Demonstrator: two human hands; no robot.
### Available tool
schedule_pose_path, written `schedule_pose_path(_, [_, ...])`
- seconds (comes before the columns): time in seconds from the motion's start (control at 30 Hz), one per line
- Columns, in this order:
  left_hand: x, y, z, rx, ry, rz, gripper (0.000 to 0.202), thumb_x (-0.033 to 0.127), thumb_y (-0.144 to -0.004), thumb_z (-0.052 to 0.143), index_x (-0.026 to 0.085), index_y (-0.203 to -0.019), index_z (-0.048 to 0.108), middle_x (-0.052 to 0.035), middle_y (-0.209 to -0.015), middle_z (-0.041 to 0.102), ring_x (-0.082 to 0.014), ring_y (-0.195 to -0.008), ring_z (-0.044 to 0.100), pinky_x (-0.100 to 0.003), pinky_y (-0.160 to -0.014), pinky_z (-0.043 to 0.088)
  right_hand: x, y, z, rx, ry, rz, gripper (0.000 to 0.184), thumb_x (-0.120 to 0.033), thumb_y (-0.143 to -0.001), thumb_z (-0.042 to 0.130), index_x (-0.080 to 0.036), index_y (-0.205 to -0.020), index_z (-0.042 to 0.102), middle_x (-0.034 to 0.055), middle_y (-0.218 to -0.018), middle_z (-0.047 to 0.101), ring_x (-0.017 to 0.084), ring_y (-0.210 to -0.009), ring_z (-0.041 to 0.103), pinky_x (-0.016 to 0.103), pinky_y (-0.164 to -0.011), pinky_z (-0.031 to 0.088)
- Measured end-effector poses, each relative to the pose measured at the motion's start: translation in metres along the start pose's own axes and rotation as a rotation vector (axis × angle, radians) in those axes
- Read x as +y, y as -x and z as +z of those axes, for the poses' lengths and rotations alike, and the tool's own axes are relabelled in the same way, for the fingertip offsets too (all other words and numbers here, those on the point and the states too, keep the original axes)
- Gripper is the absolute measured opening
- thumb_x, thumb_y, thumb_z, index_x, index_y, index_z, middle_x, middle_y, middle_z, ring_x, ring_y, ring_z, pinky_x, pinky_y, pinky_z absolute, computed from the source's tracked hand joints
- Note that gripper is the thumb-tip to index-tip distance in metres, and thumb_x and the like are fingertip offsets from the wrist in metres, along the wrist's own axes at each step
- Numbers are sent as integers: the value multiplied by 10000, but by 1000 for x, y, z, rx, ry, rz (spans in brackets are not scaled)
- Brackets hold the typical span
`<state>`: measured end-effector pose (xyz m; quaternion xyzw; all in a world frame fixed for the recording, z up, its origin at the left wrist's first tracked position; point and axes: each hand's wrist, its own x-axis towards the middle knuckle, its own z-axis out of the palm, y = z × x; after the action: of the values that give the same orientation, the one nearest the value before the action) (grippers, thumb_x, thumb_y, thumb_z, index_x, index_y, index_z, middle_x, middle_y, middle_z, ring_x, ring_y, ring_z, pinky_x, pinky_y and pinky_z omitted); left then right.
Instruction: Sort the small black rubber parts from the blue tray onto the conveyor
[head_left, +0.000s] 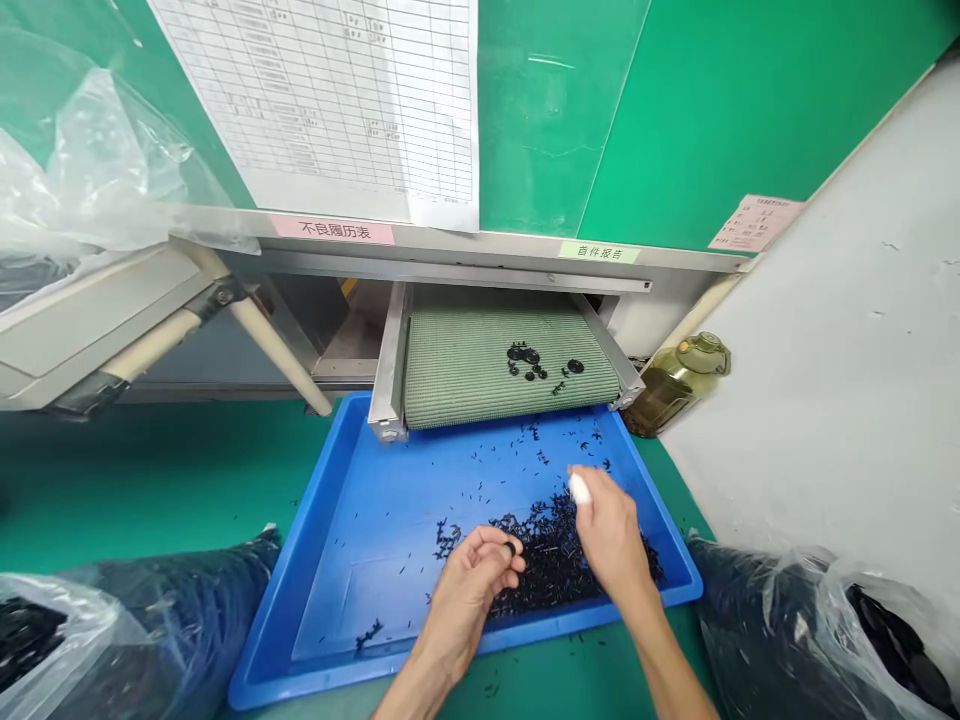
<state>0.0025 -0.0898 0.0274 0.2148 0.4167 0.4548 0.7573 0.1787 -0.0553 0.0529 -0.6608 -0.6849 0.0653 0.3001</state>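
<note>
Left hand [469,590], black ring [511,548] in its grip, over blue tray [298,545]

We see a ruled paper chart [315,90] on the green panel [540,120] at top, a tilted olive-green bottle [671,385] at right, and plastic bags [127,630] [795,620] filling both lower corners.

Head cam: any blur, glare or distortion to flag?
Head view: the right hand looks slightly soft, and the white fingertip covering is blown out; glare streaks the clear plastic bag; wide-angle distortion tilts the green wall panel; lighting is even, with faint shadows in the blue tray.
</note>
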Motion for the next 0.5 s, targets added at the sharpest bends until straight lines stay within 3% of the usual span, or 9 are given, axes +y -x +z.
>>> schedule_pose_path(0.17, [6,-8,-2,-34,197,-73,131,157,-699,668,166,-756,550,-7,-795,606,-88,-653,532,-205,-581,408,2,-111,-1,5,9,-75,334,-144,-829,414,-147,-1105,603,102,-1015,610,207,-884,578,321,-786,436])
schedule_pose_path(0.27, [9,-10,-3,-23,244,-74,128,158,-684,680,157,-742,565,1,-747,572,-81,-637,508,-201,-585,401,-3,-156,9,-51,58,-63,372,-77,-760,437,-138,-1071,633,117,-965,615,205,-822,575,318,-742,418])
schedule_pose_path(0.37, [13,-13,-4,14,249,-84,165,199,-687,711,157,-781,583,1,-744,566,-74,-634,493,-184,-568,370,-3,-167,11,-67,54,-59,358,-37,-716,442,-131,-977,669,112,-888,627,201,-780,571,316,-712,410])
schedule_pose_path(0.5, [25,-18,1,-27,174,-18,234,345,-770,670,164,-895,591,-16,-788,579,-84,-660,485,-189,-548,334,-10,-126,-3,-124,-63,-117,298,-70,-760,459,-158,-958,663,71,-901,637,177,-803,577,292,-722,427])
